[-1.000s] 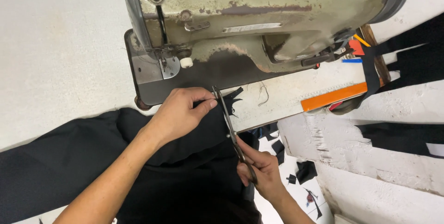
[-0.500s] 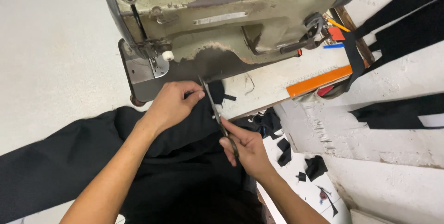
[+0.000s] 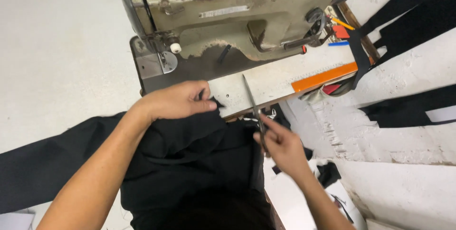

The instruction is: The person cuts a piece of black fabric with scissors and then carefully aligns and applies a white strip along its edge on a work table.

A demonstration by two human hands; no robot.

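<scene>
My left hand (image 3: pixel 178 101) pinches the top edge of a black fabric (image 3: pixel 190 154) that lies over my lap, just in front of the sewing table. My right hand (image 3: pixel 280 144) grips a pair of scissors (image 3: pixel 251 99) whose blades point up and away over the table edge, apart from the fabric. An old olive-green sewing machine (image 3: pixel 237 11) stands on the table (image 3: pixel 270 80) right behind both hands, its needle and presser foot at the left end.
An orange ruler (image 3: pixel 323 77) lies along the table's right edge, with pens and small red items beyond it. Black fabric strips (image 3: pixel 408 109) lie on the pale floor at right. Black scraps (image 3: pixel 327 173) are scattered below the table.
My right hand has drawn the scissors away to the right of the fabric. My left hand still holds the fabric edge. The view shifted, so the machine sits further right.
</scene>
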